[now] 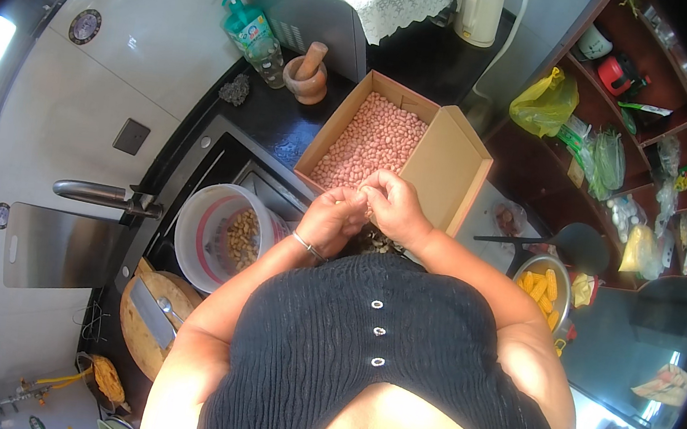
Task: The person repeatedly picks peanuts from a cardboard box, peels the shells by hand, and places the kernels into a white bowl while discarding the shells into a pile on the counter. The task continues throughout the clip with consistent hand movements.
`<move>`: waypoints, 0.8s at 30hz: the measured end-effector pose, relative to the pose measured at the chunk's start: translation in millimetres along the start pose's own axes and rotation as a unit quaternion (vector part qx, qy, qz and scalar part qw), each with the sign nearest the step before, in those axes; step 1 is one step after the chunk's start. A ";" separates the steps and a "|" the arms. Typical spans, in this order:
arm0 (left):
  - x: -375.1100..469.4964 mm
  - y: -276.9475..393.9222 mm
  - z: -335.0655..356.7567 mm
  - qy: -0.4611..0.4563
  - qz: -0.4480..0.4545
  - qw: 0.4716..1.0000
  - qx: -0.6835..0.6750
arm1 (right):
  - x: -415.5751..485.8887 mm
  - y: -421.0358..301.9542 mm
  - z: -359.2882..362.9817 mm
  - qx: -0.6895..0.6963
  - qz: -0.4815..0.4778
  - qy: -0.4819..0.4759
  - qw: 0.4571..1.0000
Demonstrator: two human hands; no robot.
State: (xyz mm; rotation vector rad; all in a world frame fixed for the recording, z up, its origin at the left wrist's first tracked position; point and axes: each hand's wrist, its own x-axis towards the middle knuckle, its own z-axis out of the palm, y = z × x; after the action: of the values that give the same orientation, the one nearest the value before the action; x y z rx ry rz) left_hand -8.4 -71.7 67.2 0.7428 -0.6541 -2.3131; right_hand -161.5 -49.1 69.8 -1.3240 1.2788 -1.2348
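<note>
My left hand and my right hand meet at the fingertips over the near edge of an open cardboard box. Between them they pinch something small and pale, perhaps a peanut; the fingers mostly cover it. Shelled pink-skinned peanuts fill the box, whose lid is folded back to the right. Left of my hands, a white plastic bucket holds unshelled peanuts at its bottom. Under my wrists, partly hidden by my body, lie what look like empty peanut shells.
A stone mortar with its pestle and a green pump bottle stand behind the sink. A cleaver lies on a round cutting board at left. At right are a bowl of corn and shelves; an electric kettle stands at the back.
</note>
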 end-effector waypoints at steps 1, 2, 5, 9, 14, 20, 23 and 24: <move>1.2 -0.2 1.2 0.004 -0.001 1.000 -0.019 | 0.5 2.1 1.6 0.012 -0.004 0.005 1.000; 2.8 0.4 3.0 0.007 -0.003 0.999 -0.038 | 1.5 5.2 4.1 0.081 0.023 0.005 0.996; 3.4 6.2 11.4 0.016 -0.011 0.997 -0.075 | 3.0 9.8 6.6 0.260 0.107 -0.001 0.960; 5.2 7.5 8.3 0.015 -0.021 0.996 -0.084 | 4.7 -4.2 0.5 0.389 0.210 -0.019 0.897; 6.6 7.8 9.4 0.023 -0.023 0.995 -0.094 | 6.4 -3.6 -1.4 0.427 0.228 -0.003 0.875; 10.5 0.1 -2.1 0.155 -0.003 0.985 -0.071 | 16.4 7.1 -8.1 0.186 0.151 0.024 0.970; 10.3 -0.7 -2.0 0.189 0.012 0.982 -0.021 | 21.4 30.2 -13.5 0.019 0.077 0.041 0.996; 10.0 -0.7 -2.2 0.199 0.016 0.980 -0.005 | 22.0 32.6 -13.3 -0.012 0.056 0.052 0.997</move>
State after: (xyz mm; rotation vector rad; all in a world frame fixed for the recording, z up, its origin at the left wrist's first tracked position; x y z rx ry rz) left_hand -13.8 -78.6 61.8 1.1403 -0.4653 -2.0494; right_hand -178.9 -72.8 40.4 -1.2011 1.4246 -1.2267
